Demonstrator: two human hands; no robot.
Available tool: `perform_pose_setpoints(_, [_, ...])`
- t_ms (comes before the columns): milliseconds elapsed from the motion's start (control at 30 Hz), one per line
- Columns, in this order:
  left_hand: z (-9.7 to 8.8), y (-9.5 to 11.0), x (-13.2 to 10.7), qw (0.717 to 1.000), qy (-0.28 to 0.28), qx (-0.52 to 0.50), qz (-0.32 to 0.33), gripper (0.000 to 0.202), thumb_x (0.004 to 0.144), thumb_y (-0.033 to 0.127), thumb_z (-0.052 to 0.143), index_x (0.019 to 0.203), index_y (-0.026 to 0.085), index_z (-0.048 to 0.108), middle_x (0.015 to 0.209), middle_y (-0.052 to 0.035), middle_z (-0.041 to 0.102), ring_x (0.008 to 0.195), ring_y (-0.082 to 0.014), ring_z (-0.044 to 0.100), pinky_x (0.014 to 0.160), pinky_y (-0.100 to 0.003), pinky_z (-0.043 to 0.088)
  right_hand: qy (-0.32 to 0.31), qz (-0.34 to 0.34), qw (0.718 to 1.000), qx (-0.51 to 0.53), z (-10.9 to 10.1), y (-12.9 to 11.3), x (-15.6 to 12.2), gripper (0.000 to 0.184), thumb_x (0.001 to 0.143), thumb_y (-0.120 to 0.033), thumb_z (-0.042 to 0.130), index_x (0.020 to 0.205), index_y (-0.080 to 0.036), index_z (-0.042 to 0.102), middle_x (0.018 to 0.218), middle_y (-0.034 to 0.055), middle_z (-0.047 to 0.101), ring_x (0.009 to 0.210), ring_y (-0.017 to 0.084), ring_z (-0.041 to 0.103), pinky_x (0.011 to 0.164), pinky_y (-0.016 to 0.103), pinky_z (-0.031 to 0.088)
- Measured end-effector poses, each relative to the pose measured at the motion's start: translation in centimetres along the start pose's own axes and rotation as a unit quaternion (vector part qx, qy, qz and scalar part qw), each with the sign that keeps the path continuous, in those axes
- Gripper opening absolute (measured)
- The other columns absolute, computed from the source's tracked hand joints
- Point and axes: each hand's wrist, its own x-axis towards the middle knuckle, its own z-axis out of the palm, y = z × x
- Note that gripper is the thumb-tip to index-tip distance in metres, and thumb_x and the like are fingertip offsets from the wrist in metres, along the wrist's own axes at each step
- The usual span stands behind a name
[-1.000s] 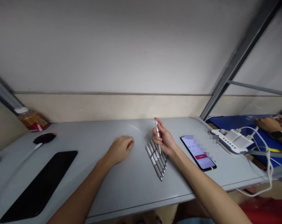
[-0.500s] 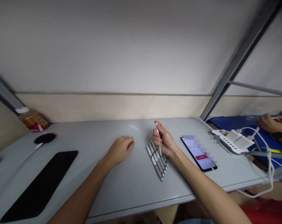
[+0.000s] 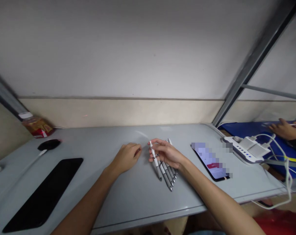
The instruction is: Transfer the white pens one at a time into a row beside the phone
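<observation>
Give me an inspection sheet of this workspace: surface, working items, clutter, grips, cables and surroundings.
Surface: smooth pale-grey desk.
Job's things: slim white-and-grey plastic pens side by side, number partly hidden; one matching tilted pen.
Clutter: black rectangular slab, black rounded disc, amber-and-red plastic bottle, lit black-edged phone.
Grips: right grip holds the tilted pen; left grip curled, nothing seen inside.
Cables: white cables loop from white plastic power strip past desk's right edge.
Surroundings: grey metal frame; co-worker's hand over blue surface.

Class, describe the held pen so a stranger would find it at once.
On the grey table, find the pens partly under the right hand. The held pen, white with a grey grip, is leftmost and the only one in that hand.
</observation>
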Motion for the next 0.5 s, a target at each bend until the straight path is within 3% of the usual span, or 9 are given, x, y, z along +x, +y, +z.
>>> perform_pose_setpoints(100, [-0.02,0.00,-0.02,1.000,0.001,0.002,0.002,0.022,0.090,0.023,0.040,0.079,0.019,0.059,0.080,-0.0029,0.065,0.074,-0.0155,0.058,0.071,-0.027,0.039,0.041,-0.021,0.981,-0.189,-0.15,-0.06,-0.24,0.023,0.072,-0.027,0.071,0.090,-0.017,0.063,0.073,-0.0005,0.060,0.066,0.012,0.055,0.063,0.025,0.043])
perform_pose_setpoints(267, [0.05,-0.02,-0.08,1.000,0.007,0.004,0.007,0.020,0.089,0.021,0.042,0.078,0.019,0.058,0.079,-0.0022,0.064,0.073,-0.0149,0.057,0.070,-0.026,0.038,0.089,-0.049,0.868,-0.486,-0.62,0.04,-0.39,0.024,0.067,-0.032,0.075,0.084,-0.015,0.070,0.078,0.0019,0.063,0.068,0.013,0.054,0.062,0.026,0.040])
perform_pose_setpoints(400, [0.04,0.01,-0.10,1.000,0.009,-0.005,0.004,0.021,0.089,0.020,0.042,0.078,0.019,0.059,0.079,-0.0025,0.064,0.074,-0.0147,0.056,0.071,-0.027,0.039,0.086,-0.088,0.780,-0.613,-0.85,0.48,-0.37,0.026,0.065,-0.038,0.079,0.081,-0.019,0.071,0.091,0.0052,0.061,0.091,0.020,0.053,0.080,0.031,0.040])
perform_pose_setpoints(500, [0.01,0.01,-0.09,1.000,0.004,-0.011,-0.001,0.021,0.089,0.021,0.042,0.078,0.019,0.060,0.079,-0.0025,0.064,0.073,-0.0147,0.056,0.071,-0.027,0.039,0.093,-0.098,0.727,-0.674,-0.96,0.68,-0.40,0.038,0.062,-0.043,0.081,0.093,-0.023,0.071,0.101,0.0058,0.056,0.100,0.023,0.047,0.090,0.039,0.035])
